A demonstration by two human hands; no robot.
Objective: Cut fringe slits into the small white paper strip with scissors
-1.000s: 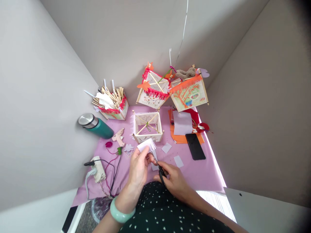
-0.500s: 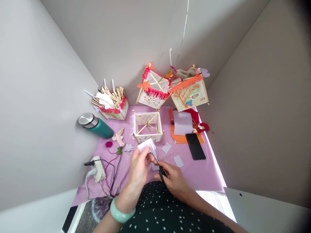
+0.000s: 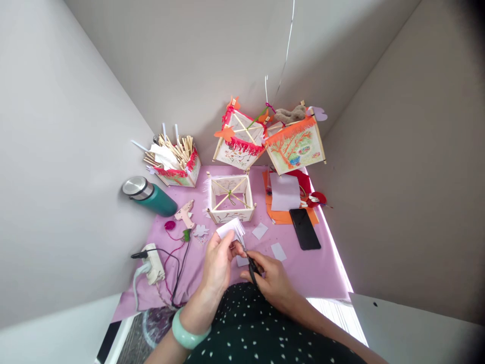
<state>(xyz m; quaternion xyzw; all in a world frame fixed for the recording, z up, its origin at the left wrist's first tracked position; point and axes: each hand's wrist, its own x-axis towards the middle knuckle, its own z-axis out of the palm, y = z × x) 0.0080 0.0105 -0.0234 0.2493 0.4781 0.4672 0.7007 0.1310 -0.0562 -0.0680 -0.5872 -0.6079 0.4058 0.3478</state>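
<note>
My left hand (image 3: 219,260) pinches a small pale lilac paper (image 3: 229,227) whose right end is cut into thin strips. In my right hand (image 3: 273,279) are black-handled scissors (image 3: 253,268), their blades up against the fringed end of the paper. Just beyond the paper stands a square frame box (image 3: 232,215) with crossed sticks and a green knot in its middle. Two small lilac paper pieces (image 3: 259,231) (image 3: 278,252) lie to the right of my hands, and another is partly hidden beneath them.
On the left are a teal bottle (image 3: 159,200), a pink glue gun (image 3: 185,214), a power strip (image 3: 154,265) with cables, and a box of sticks (image 3: 176,177). Decorated boxes (image 3: 295,146) hang at the back. A phone (image 3: 305,229) lies right, beside coloured paper (image 3: 285,192).
The fringed paper and my left fingers have shifted slightly to the right. The scissors remain at the strips, with my right hand nearly in the same place.
</note>
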